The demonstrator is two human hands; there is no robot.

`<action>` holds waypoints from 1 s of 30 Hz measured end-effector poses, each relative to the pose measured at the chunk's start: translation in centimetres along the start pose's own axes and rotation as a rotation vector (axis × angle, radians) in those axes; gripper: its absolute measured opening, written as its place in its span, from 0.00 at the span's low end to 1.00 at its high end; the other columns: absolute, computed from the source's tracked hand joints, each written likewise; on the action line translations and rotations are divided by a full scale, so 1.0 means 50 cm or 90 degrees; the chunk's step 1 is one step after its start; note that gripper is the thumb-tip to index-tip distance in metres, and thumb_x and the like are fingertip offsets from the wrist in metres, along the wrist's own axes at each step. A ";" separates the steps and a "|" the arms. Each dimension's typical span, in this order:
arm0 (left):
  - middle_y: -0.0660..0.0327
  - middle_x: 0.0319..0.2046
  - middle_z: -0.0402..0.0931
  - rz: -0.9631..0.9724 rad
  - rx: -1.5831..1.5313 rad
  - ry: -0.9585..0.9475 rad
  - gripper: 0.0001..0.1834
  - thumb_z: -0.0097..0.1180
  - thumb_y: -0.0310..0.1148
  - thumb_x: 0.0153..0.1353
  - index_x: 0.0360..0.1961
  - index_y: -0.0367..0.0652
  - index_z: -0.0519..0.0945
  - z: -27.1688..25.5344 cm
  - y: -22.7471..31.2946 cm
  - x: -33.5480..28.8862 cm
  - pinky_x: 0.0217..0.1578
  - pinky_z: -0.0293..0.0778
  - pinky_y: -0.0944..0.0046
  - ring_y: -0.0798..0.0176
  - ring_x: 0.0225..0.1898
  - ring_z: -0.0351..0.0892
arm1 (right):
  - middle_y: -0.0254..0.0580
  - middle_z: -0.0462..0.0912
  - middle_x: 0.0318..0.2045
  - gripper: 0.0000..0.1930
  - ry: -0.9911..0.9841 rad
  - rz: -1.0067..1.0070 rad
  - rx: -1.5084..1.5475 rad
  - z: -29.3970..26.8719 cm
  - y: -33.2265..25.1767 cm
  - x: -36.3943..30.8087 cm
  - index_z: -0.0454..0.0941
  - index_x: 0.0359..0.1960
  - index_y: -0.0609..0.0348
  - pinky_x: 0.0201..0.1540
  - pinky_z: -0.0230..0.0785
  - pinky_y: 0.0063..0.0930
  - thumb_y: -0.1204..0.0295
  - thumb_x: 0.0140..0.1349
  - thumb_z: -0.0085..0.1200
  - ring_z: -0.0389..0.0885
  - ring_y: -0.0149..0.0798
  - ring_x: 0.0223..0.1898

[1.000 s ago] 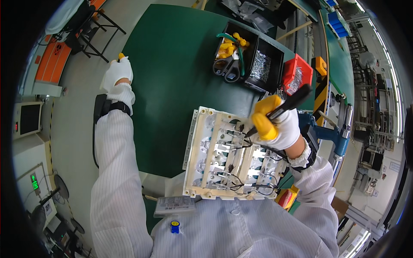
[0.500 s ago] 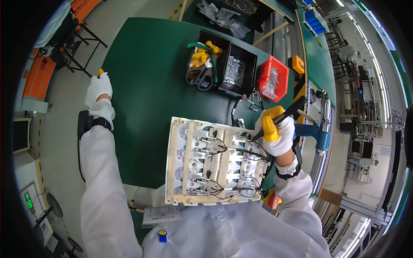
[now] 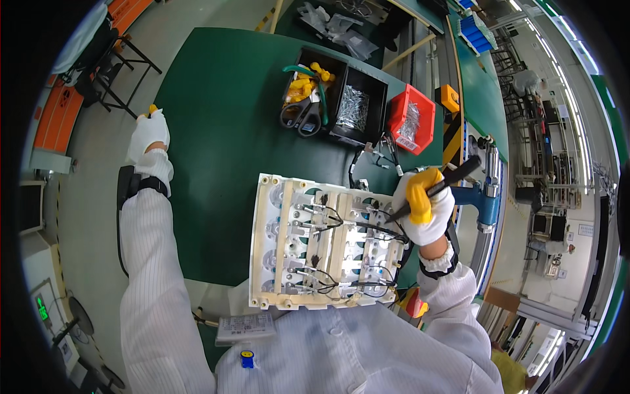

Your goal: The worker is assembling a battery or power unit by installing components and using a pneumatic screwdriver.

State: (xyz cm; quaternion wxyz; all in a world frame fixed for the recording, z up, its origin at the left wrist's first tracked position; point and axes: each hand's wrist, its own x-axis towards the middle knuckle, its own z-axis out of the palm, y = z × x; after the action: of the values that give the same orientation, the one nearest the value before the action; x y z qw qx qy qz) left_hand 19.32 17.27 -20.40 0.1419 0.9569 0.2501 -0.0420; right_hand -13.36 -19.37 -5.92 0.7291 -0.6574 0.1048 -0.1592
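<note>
My right hand (image 3: 425,205), in a white glove with yellow fingertips, is closed round a black marker pen (image 3: 453,178). The pen's tip points down and left, over the right part of a cream frame (image 3: 338,253) carrying metal tabs and black wires. Whether the tip touches the frame I cannot tell. The frame lies flat on the green table, close in front of my body. My left hand (image 3: 149,136), gloved the same way, rests at the table's left edge with nothing seen in it. Its fingers are partly hidden; those showing are apart.
Beyond the frame stand a black bin (image 3: 359,108) of metal pieces, scissors (image 3: 302,117) by yellow items, and a red bin (image 3: 415,121). Wire leads (image 3: 377,157) lie near them. A blue power tool (image 3: 482,197) is at right. A person's yellow-green garment (image 3: 508,371) shows at lower right.
My right hand has moved slightly down and right, and the marker pen lies at a flatter slant. My left hand stays at the table edge. A yellow-green garment has come into view at lower right.
</note>
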 end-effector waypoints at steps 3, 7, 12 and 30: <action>0.51 0.58 0.77 0.003 -0.007 -0.002 0.33 0.35 0.60 0.66 0.64 0.55 0.70 0.002 0.000 -0.002 0.58 0.70 0.49 0.43 0.59 0.75 | 0.37 0.79 0.25 0.10 -0.107 0.035 0.011 0.013 -0.015 -0.011 0.77 0.29 0.60 0.27 0.67 0.24 0.82 0.52 0.68 0.76 0.32 0.25; 0.51 0.58 0.76 0.007 -0.001 -0.011 0.33 0.34 0.60 0.66 0.65 0.54 0.70 -0.010 0.006 -0.013 0.58 0.70 0.49 0.43 0.59 0.75 | 0.35 0.78 0.21 0.11 -0.252 -0.125 -0.327 0.005 0.001 0.014 0.77 0.28 0.55 0.22 0.66 0.27 0.79 0.50 0.69 0.77 0.37 0.20; 0.52 0.57 0.77 0.007 -0.009 -0.002 0.33 0.34 0.59 0.67 0.65 0.55 0.70 -0.001 -0.001 -0.004 0.58 0.70 0.49 0.44 0.59 0.75 | 0.35 0.78 0.21 0.11 -0.358 -0.236 -0.440 0.021 -0.013 0.036 0.77 0.30 0.53 0.21 0.66 0.28 0.77 0.49 0.69 0.77 0.38 0.19; 0.51 0.51 0.81 0.015 -0.006 0.041 0.31 0.39 0.59 0.65 0.60 0.52 0.74 0.008 -0.004 -0.004 0.53 0.73 0.51 0.46 0.54 0.80 | 0.38 0.79 0.23 0.11 -0.376 -0.183 -0.357 0.170 -0.010 0.109 0.77 0.35 0.55 0.30 0.72 0.26 0.67 0.57 0.67 0.78 0.39 0.23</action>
State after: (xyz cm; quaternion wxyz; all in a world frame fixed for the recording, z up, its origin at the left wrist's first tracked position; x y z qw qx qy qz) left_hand 19.06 17.25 -20.82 0.1390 0.9599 0.2432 -0.0083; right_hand -5.28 -13.59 -4.14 0.4912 -0.8553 -0.1621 -0.0293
